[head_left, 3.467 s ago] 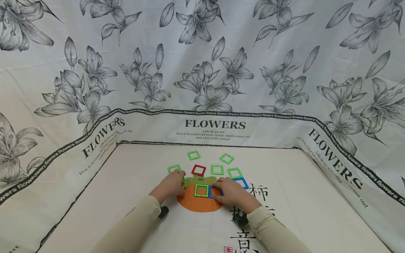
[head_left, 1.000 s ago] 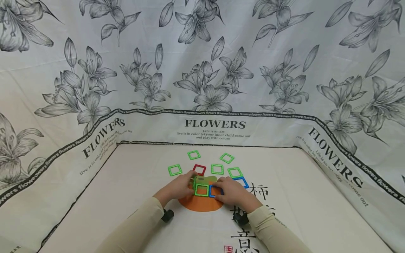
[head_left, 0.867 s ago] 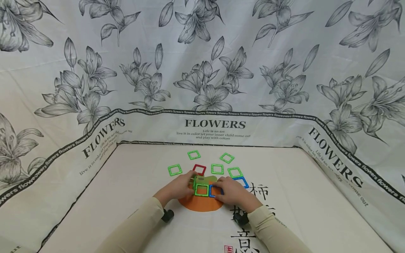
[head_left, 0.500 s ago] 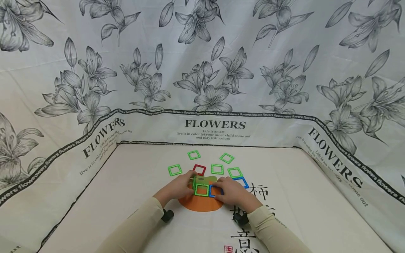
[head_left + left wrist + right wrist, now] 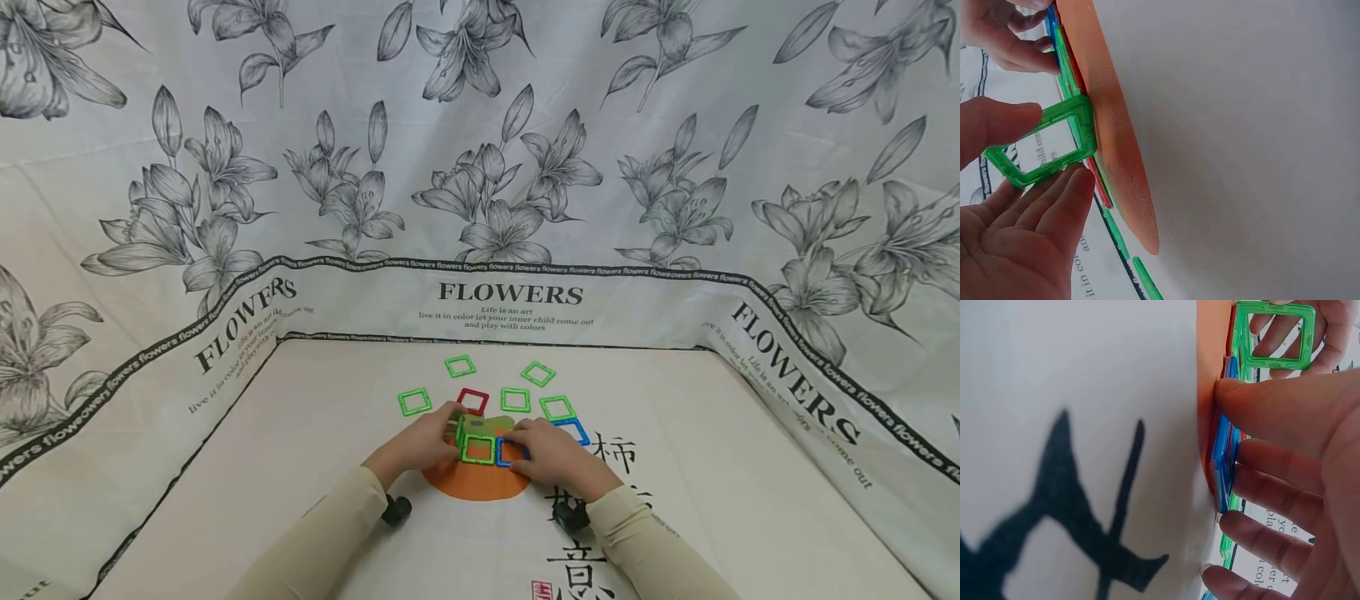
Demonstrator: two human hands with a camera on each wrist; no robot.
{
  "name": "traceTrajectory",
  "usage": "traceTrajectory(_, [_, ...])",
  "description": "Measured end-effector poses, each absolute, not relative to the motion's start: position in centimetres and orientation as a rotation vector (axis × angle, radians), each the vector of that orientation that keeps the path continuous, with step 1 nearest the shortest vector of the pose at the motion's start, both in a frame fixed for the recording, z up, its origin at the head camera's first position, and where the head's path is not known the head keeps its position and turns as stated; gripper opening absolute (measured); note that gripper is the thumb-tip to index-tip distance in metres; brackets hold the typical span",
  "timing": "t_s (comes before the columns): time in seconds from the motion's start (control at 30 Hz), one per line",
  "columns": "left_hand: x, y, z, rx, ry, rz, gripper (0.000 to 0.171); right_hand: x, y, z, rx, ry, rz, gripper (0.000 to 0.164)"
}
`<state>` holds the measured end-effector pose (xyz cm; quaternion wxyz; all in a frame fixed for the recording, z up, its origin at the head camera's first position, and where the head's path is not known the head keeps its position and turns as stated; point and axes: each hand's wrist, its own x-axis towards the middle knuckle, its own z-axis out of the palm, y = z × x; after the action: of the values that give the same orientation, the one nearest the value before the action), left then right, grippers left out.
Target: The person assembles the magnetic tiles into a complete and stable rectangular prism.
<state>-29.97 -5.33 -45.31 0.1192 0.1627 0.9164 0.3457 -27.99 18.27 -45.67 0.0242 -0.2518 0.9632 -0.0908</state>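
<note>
In the head view my left hand (image 5: 422, 437) is at the left end of a short row of hollow square magnetic tiles. Between its thumb and fingers it pinches a green magnetic tile (image 5: 1088, 128), standing upright in the left wrist view. That tile's lower edge meets the left side of a flat green tile (image 5: 478, 462). A blue magnetic tile (image 5: 1222, 450) adjoins the flat one on the right. My right hand (image 5: 553, 450) holds this blue tile, thumb on the near edge and fingers on the far side, partly covering it from above.
Behind the hands lie a red tile (image 5: 462, 400) and several loose green tiles, one (image 5: 515, 410) near the middle. Another blue tile (image 5: 583, 432) lies beyond my right hand. An orange persimmon print (image 5: 476, 487) marks the pale cloth (image 5: 337, 383). Floral fabric (image 5: 510, 317) encloses the back and sides.
Since the earliest frame my left hand has moved right, bringing its green tile upright against the flat green one. My right hand stays at the blue tile. Over the last second almost nothing moves.
</note>
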Motion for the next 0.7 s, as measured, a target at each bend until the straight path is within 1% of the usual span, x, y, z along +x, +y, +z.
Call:
traceTrajectory(0.2, [-30.18, -5.51, -45.60, 0.501, 2.686, 0.993, 0.064, -27.98, 18.19, -45.85, -0.765, 2.989, -0.266, 0.051])
traceTrajectory(0.43, [-30.15, -5.75, -45.50, 0.520, 2.652, 1.037, 0.058, -28.15, 18.03, -46.12, -0.771, 2.996, -0.237, 0.051])
traceTrajectory(0.7, [-30.29, -5.74, -45.48, 0.517, 2.640, 1.048, 0.061, -27.90, 18.35, -45.90, -0.759, 2.975, -0.270, 0.052])
